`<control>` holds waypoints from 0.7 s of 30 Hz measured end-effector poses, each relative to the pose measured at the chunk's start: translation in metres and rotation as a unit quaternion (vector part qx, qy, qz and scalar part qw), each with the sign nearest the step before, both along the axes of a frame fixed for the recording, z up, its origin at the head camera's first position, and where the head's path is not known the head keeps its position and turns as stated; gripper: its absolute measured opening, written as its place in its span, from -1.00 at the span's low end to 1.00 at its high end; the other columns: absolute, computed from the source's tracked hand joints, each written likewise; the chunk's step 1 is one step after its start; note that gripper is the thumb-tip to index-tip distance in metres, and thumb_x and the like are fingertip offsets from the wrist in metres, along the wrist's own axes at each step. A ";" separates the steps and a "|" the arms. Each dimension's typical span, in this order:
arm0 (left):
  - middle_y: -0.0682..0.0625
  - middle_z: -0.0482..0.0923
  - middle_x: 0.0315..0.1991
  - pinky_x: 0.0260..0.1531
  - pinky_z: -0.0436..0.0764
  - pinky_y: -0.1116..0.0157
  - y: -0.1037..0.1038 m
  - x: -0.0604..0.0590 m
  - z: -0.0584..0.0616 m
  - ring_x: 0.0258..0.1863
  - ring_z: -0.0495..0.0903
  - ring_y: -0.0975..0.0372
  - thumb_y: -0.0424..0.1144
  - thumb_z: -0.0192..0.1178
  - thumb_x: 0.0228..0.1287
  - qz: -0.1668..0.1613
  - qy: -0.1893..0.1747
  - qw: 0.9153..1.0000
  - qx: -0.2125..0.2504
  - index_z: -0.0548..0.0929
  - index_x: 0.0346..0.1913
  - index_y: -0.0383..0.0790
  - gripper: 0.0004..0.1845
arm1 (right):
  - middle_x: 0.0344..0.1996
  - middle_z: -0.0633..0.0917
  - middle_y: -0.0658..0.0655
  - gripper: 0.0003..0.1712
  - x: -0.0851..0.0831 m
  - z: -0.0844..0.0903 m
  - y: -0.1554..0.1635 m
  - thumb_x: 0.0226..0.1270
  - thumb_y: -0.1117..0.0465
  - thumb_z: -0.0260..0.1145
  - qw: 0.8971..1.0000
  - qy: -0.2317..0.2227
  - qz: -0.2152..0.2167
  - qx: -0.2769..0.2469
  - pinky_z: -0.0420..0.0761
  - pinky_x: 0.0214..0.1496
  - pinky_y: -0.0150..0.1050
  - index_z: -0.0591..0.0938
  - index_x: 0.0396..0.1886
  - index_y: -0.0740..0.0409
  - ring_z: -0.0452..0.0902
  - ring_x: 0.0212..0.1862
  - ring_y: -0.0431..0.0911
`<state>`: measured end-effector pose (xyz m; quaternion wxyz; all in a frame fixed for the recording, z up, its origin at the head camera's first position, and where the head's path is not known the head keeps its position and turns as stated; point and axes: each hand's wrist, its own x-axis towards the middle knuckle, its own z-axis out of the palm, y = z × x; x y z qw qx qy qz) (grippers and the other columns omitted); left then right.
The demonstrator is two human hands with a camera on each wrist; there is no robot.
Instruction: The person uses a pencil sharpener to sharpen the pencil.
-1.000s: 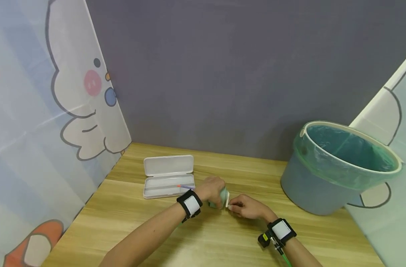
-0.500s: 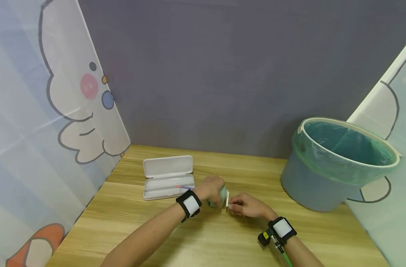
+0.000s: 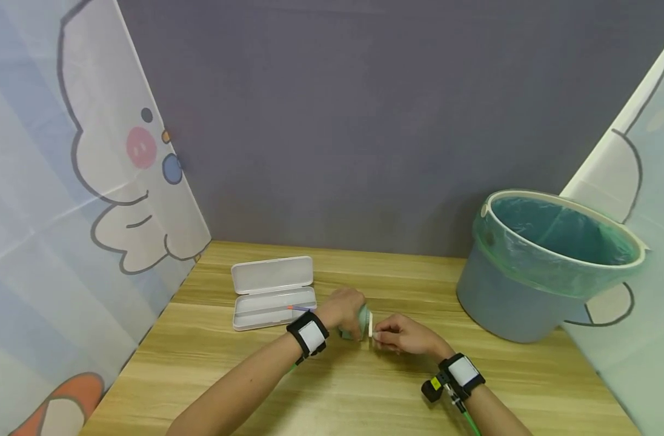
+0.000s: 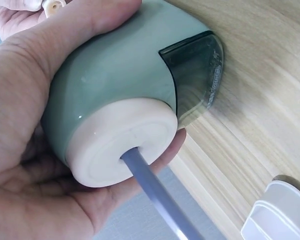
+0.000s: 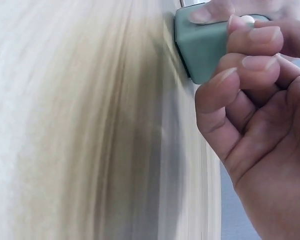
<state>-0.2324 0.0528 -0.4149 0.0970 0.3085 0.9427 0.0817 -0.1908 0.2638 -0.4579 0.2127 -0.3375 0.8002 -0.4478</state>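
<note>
One smooth, rounded green sharpener (image 4: 120, 85) with one pencil (image 4: 157, 197) inside: left hand (image 3: 343, 309) holds it; right hand (image 3: 400, 335) pinches its small crank (image 3: 371, 325).

Sharpener (image 4: 125, 70) – glossy plastic (smooth); table (image 3: 365, 387) – matt wood.

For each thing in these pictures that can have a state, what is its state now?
pencil case: open, lid laid back flat.
sharpener: gripped, lying on the table.
pencil: pushed into the sharpener's front hole.
crank handle: pinched by the right hand.
bin: uncovered, lined with a green bag.
left hand: grips the sharpener.
right hand: pinches the crank handle.
</note>
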 end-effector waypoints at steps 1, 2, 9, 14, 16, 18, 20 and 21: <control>0.18 0.54 -0.47 -0.46 0.48 0.38 0.000 0.000 0.000 -0.47 0.48 0.30 -0.04 0.74 -0.32 0.000 -0.001 1.000 0.000 0.62 -0.39 -0.02 -0.52 | -0.65 0.45 -0.11 -0.57 0.000 0.001 0.000 0.66 0.11 0.08 1.000 -0.002 -0.002 0.000 0.39 -0.58 -0.43 0.67 -0.30 0.35 0.30 -0.64 -0.37; 0.18 0.54 -0.47 -0.46 0.49 0.38 0.000 0.000 0.000 -0.47 0.48 0.30 -0.04 0.74 -0.32 0.001 -0.001 1.000 -0.001 0.61 -0.39 -0.02 -0.52 | -0.66 0.45 -0.11 -0.56 0.001 0.002 0.000 0.66 0.10 0.07 1.000 -0.004 -0.005 0.000 0.38 -0.58 -0.43 0.67 -0.29 0.34 0.29 -0.64 -0.36; 0.19 0.53 -0.47 -0.43 0.49 0.39 0.000 0.001 -0.001 -0.46 0.48 0.30 -0.03 0.75 -0.32 -0.003 -0.001 1.000 -0.005 0.61 -0.40 -0.01 -0.51 | -0.66 0.42 -0.12 -0.55 0.004 0.006 0.001 0.67 0.09 0.05 1.000 -0.018 -0.018 -0.004 0.43 -0.59 -0.42 0.67 -0.24 0.37 0.29 -0.64 -0.36; 0.20 0.53 -0.48 -0.42 0.47 0.38 0.001 0.001 -0.001 -0.47 0.48 0.30 -0.01 0.74 -0.31 -0.015 0.007 1.000 -0.002 0.61 -0.40 0.00 -0.52 | -0.66 0.40 -0.11 -0.56 0.006 0.008 0.002 0.68 0.15 0.03 0.999 -0.022 -0.025 -0.012 0.42 -0.61 -0.40 0.64 -0.25 0.43 0.29 -0.63 -0.33; 0.20 0.52 -0.48 -0.43 0.47 0.39 0.001 0.001 -0.001 -0.48 0.47 0.31 -0.01 0.73 -0.30 -0.018 0.010 1.000 -0.001 0.61 -0.41 0.00 -0.53 | -0.64 0.41 -0.10 -0.55 0.006 0.009 0.002 0.68 0.14 0.03 0.999 -0.026 -0.032 -0.013 0.43 -0.61 -0.37 0.63 -0.25 0.45 0.29 -0.62 -0.31; 0.20 0.52 -0.49 -0.44 0.46 0.39 0.000 0.001 -0.001 -0.49 0.46 0.31 -0.01 0.73 -0.30 -0.016 0.010 1.000 -0.001 0.60 -0.43 0.00 -0.53 | -0.63 0.41 -0.08 -0.53 0.006 0.011 0.001 0.68 0.11 0.03 0.999 -0.028 -0.039 -0.012 0.45 -0.61 -0.32 0.63 -0.23 0.45 0.29 -0.61 -0.29; 0.20 0.52 -0.51 -0.46 0.46 0.39 0.000 0.001 0.000 -0.51 0.46 0.31 -0.01 0.73 -0.29 -0.015 0.014 1.000 -0.004 0.60 -0.46 0.00 -0.54 | -0.62 0.41 -0.07 -0.52 0.006 0.013 0.000 0.68 0.09 0.03 0.999 -0.023 -0.043 -0.010 0.47 -0.60 -0.25 0.63 -0.22 0.45 0.29 -0.61 -0.29; 0.20 0.52 -0.52 -0.47 0.46 0.39 0.000 0.001 0.000 -0.52 0.46 0.31 -0.01 0.73 -0.29 -0.014 0.015 1.000 -0.006 0.60 -0.47 0.01 -0.55 | -0.62 0.42 -0.07 -0.51 0.006 0.013 0.000 0.68 0.08 0.03 0.999 -0.020 -0.043 -0.010 0.48 -0.61 -0.22 0.63 -0.21 0.45 0.29 -0.61 -0.29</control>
